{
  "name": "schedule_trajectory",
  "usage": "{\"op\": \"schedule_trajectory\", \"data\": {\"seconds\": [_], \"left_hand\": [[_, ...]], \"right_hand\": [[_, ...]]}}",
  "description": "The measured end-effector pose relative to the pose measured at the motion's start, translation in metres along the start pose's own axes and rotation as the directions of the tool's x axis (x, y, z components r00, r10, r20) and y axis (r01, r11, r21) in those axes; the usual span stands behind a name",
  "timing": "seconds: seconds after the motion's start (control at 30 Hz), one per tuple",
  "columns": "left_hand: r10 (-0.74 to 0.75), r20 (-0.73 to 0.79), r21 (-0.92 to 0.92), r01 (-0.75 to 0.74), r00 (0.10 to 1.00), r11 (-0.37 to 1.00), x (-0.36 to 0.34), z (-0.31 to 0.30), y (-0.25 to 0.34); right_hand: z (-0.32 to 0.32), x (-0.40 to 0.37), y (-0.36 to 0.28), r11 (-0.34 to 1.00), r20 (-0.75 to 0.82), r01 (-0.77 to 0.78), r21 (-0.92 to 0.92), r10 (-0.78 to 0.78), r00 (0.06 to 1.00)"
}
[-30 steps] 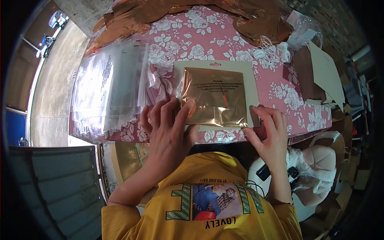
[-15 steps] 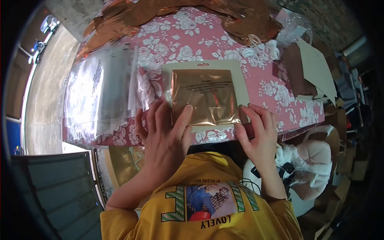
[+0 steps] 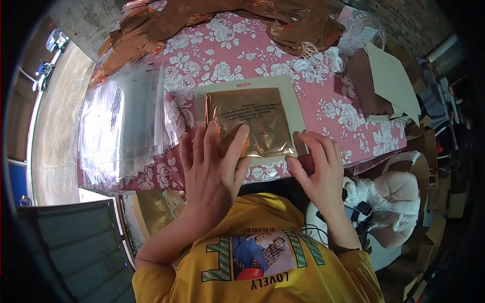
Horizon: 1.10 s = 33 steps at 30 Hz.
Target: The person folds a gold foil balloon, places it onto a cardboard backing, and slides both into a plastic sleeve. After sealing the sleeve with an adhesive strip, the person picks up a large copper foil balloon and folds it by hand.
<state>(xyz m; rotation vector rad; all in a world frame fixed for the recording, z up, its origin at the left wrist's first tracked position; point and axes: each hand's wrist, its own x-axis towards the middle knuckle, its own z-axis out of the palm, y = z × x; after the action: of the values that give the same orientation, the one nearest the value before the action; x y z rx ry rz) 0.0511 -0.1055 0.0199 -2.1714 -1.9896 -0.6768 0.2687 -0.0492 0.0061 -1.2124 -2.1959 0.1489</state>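
Touching printed packet [image 3: 250, 113], wearing "LOVELY" shirt [image 3: 262, 260]

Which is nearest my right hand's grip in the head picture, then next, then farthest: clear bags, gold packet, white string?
1. Gold packet: just left of the right hand's grip.
2. White string: ahead, farther back.
3. Clear bags: left, past the packet.

One wide fisheye camera, worn on the head, looks forward and steeply down: the wearer's yellow shirt [image 3: 275, 204] fills the bottom, the gold packet [image 3: 242, 108] lies close, just above mid-frame, and the surface [image 3: 316, 93] stretches away beyond, the rounded view darkening at its edges.
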Motion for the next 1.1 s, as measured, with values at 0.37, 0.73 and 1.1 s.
{"op": "schedule_trajectory", "data": {"seconds": [0.37,0.73,1.1], "left_hand": [[0.016,0.003,0.046,-0.016,1.0,0.999,0.008,0.006,0.006],[0.095,0.068,-0.094,-0.088,0.993,0.992,0.013,0.017,0.011],[0.12,0.187,-0.071,-0.109,0.975,0.992,0.016,0.012,0.011]], "right_hand": [[0.0,0.001,0.001,1.0,-0.01,-0.004,0.029,0.005,1.0],[-0.002,0.001,0.002,1.0,-0.001,0.004,0.019,-0.004,1.0],[-0.014,0.006,0.001,0.991,0.157,0.084,-0.108,-0.067,0.985]]}}
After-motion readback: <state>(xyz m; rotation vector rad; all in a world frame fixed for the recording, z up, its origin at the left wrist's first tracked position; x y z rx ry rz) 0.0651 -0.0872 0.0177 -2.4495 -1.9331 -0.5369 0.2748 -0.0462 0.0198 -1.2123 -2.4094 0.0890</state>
